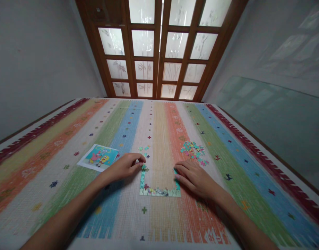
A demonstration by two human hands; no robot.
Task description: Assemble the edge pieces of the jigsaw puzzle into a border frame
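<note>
Clock centre: the middle of the jigsaw; 12 is the far side.

Item 1. Wooden door, brown, gridded with frosted panes (127, 48). At 12 o'clock, beyond the table.

Item 2. Woven-look tablecloth, multicoloured, striped (162, 146). Under everything below.

Item 3. Bare right hand (193, 175). At 3 o'clock, palm down, fingers side by side, tips at the upper end of the right column; cannot tell whether they pinch anything.

Item 4. Bare left hand (127, 165). At 10 o'clock, thumb and forefinger drawn close at the upper end of the left column; a piece between them cannot be made out.

Item 5. U-shaped jigsaw frame of teal and pale-green pieces (159, 192). Between the hands: 2 columns and 1 bottom row, open toward 12. Best handling, in judgement: right fingers light on their column, left tips lowering a tab straight down, pressing flat, never pushing sideways (a shove could skew the corner at 7).

Item 6. Rectangular white paper sheet, teal cartoon print (102, 158). At 10 o'clock, beside the left forearm; handy for colour checks.

Item 7. Loose heap of teal, pink and yellow pieces (192, 150). Near 2 o'clock.

Item 8. Small scatter of teal pieces (140, 149). At 11 o'clock, nearest the left fingertips.
</note>
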